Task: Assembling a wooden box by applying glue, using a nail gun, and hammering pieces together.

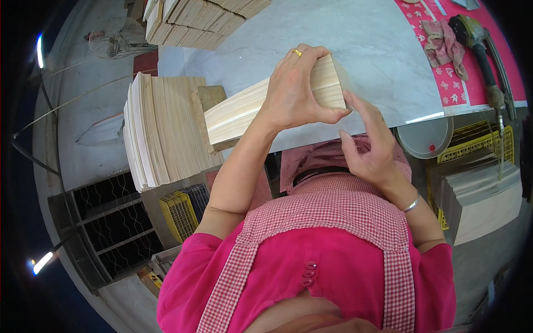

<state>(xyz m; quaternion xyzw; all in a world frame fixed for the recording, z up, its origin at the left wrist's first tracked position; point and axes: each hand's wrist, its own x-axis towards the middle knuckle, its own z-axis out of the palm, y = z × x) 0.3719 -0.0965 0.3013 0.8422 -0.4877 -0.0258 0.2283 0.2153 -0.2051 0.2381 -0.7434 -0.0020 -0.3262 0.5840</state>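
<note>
Wooden boards (239, 115), pale and stacked, lie on the marbled table (383, 50), near its front edge. The left hand (294, 91) grasps them from above. The right hand (373, 141), its fingers loosely parted, is beside their right end; whether it touches them, I cannot tell.

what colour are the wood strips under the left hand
The wood strips are pale cream; head view.

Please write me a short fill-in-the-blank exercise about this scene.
1. The left hand, gripping the wood, wears a ____ on one finger.
2. The bracelet circles the ____ wrist.
3. The fan stands to the ____ of the table.
Missing words: ring; right; left.
</note>
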